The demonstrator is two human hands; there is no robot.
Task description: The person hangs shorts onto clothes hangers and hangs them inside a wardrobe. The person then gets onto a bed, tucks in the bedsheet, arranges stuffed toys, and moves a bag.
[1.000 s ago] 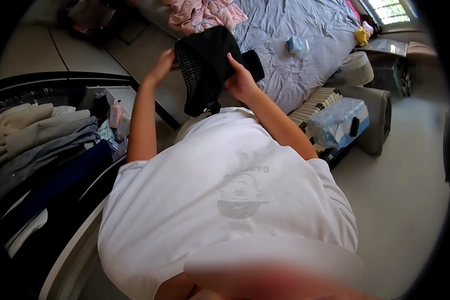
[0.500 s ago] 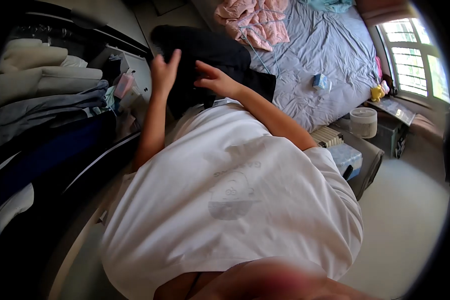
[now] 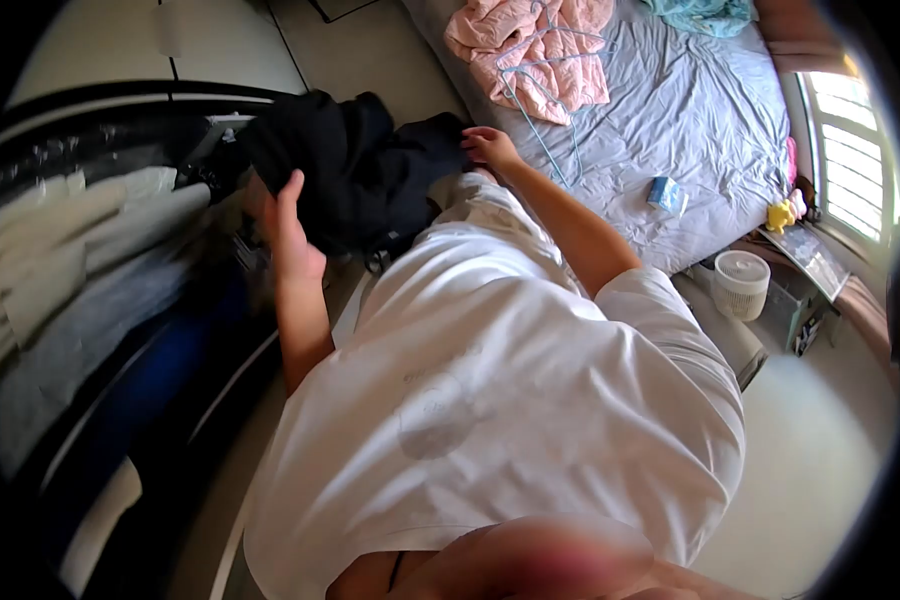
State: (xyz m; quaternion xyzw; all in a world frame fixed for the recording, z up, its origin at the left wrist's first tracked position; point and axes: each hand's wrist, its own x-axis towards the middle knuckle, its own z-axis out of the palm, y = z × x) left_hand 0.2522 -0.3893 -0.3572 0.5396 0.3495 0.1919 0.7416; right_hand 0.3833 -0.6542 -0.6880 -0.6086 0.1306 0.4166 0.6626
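A bundled piece of black clothing (image 3: 355, 165) hangs in loose folds in front of my body; its exact kind cannot be made out. At its left edge is my left hand (image 3: 292, 240), with the thumb upright on the near side and the cloth between thumb and partly hidden fingers. My right hand (image 3: 492, 150) grips the far right end of the cloth with bent fingers. Beneath the bundle is the front of my white T-shirt (image 3: 510, 400).
On the left, an open wardrobe holds blurred hanging clothes (image 3: 90, 240). A bed (image 3: 660, 110) at the upper right carries a pink quilted item (image 3: 580, 80), blue hangers (image 3: 515, 85) and a small blue-white pack (image 3: 667, 195). A white fan (image 3: 741, 285) stands near the window.
My left hand has moved down and left to the cloth's edge; my right hand has moved to its right end. The black clothing is now raised and bunched between them. The view has shifted.
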